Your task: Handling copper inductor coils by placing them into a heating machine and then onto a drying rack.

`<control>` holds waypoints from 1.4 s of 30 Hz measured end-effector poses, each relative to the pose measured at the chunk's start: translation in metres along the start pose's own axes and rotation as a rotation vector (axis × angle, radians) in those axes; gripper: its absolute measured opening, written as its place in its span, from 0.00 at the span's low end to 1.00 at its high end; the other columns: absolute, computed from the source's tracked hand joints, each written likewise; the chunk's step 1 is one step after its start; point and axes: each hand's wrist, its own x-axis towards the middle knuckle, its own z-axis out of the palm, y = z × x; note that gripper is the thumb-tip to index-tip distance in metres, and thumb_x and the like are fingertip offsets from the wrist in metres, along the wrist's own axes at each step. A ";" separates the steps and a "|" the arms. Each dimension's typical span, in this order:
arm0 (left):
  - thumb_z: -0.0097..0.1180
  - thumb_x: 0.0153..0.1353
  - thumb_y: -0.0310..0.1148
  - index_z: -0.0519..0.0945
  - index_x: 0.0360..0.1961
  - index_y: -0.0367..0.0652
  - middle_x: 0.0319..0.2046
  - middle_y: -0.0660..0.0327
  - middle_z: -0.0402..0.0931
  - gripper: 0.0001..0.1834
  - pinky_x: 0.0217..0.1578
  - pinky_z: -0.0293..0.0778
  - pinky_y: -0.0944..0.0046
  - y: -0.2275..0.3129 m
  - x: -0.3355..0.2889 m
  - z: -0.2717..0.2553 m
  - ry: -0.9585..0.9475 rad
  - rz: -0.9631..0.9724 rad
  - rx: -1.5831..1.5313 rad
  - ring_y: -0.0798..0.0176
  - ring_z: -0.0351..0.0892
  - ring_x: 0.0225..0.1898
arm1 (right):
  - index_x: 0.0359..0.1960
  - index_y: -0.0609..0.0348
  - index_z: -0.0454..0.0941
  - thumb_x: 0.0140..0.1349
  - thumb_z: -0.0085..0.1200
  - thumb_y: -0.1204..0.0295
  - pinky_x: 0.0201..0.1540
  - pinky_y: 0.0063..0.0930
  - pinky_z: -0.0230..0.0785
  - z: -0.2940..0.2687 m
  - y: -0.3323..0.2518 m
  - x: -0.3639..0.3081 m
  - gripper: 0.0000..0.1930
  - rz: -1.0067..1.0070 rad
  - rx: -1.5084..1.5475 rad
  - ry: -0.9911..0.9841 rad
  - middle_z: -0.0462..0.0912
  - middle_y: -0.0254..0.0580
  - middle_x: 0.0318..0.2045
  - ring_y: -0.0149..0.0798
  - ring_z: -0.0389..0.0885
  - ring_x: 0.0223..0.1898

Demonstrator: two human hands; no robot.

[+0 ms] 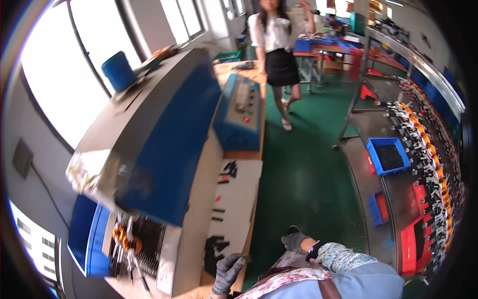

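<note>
A heap of black pieces [216,245] lay at the near end of a white sheet [244,194]. The gray-gloved left hand [229,271] was just beside them, fingers bent, but I could not tell if it held anything. The gray-gloved right hand [295,241] was over the green floor [303,174], fingers curled; its grip was too hard to see. A big blue machine [169,134] stood farther off.

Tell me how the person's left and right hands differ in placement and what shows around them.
The left hand is beside the workbench; the right hand appears against the green floor.
A floral sleeve shows plainly behind the right hand; the left hand's forearm is mostly cut off.
Both are gray-gloved.
</note>
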 end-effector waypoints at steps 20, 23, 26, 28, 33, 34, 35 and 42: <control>0.55 0.59 0.35 0.78 0.39 0.36 0.32 0.62 0.77 0.13 0.41 0.68 0.70 0.070 0.370 0.205 -0.314 -0.274 -0.259 0.69 0.72 0.36 | 0.30 0.58 0.74 0.51 0.46 0.65 0.40 0.44 0.70 -0.297 0.318 -0.057 0.11 -0.005 0.049 0.792 0.78 0.49 0.27 0.53 0.77 0.33; 0.54 0.60 0.33 0.78 0.39 0.36 0.31 0.62 0.77 0.11 0.40 0.68 0.70 0.060 0.442 0.201 -0.398 -0.237 -0.198 0.69 0.73 0.35 | 0.23 0.59 0.77 0.47 0.48 0.67 0.37 0.44 0.69 -0.425 0.377 -0.149 0.09 0.186 -0.632 0.946 0.76 0.51 0.26 0.50 0.76 0.32; 0.52 0.61 0.32 0.78 0.39 0.36 0.31 0.62 0.77 0.10 0.40 0.69 0.71 0.063 0.523 0.207 -0.482 -0.133 -0.087 0.70 0.73 0.35 | 0.32 0.58 0.75 0.51 0.48 0.69 0.39 0.40 0.70 -0.513 0.455 -0.260 0.09 1.015 -0.676 1.359 0.76 0.44 0.33 0.46 0.77 0.38; 0.52 0.62 0.32 0.78 0.40 0.36 0.31 0.63 0.77 0.11 0.41 0.69 0.72 0.054 0.564 0.213 -0.452 -0.130 -0.117 0.70 0.74 0.36 | 0.53 0.58 0.68 0.49 0.50 0.69 0.57 0.42 0.60 -0.546 0.498 -0.356 0.26 1.230 -0.840 1.604 0.71 0.51 0.52 0.51 0.69 0.54; 0.51 0.63 0.30 0.77 0.42 0.36 0.33 0.64 0.77 0.10 0.40 0.69 0.73 0.077 0.637 0.249 -0.453 -0.121 -0.160 0.71 0.73 0.35 | 0.61 0.59 0.58 0.43 0.61 0.65 0.64 0.38 0.52 -0.608 0.535 -0.436 0.40 1.704 -0.589 1.120 0.61 0.51 0.61 0.50 0.59 0.63; 0.53 0.62 0.33 0.77 0.41 0.36 0.32 0.64 0.77 0.12 0.39 0.68 0.73 0.076 0.650 0.260 -0.472 -0.121 -0.163 0.71 0.73 0.35 | 0.60 0.59 0.58 0.41 0.63 0.66 0.64 0.38 0.53 -0.617 0.544 -0.431 0.41 1.721 -0.514 1.022 0.63 0.51 0.60 0.50 0.60 0.62; 0.55 0.61 0.36 0.77 0.40 0.36 0.32 0.64 0.77 0.14 0.38 0.68 0.72 0.076 0.660 0.271 -0.488 -0.125 -0.165 0.71 0.73 0.34 | 0.59 0.60 0.60 0.40 0.63 0.68 0.63 0.37 0.55 -0.610 0.556 -0.425 0.40 1.736 -0.635 1.131 0.65 0.52 0.58 0.51 0.63 0.60; 0.52 0.61 0.34 0.78 0.38 0.33 0.32 0.59 0.79 0.13 0.41 0.71 0.69 0.089 0.721 0.329 -0.560 -0.052 -0.117 0.68 0.76 0.36 | 0.57 0.61 0.60 0.49 0.54 0.69 0.61 0.38 0.57 -0.624 0.573 -0.431 0.31 1.809 -0.850 0.969 0.67 0.55 0.54 0.52 0.65 0.57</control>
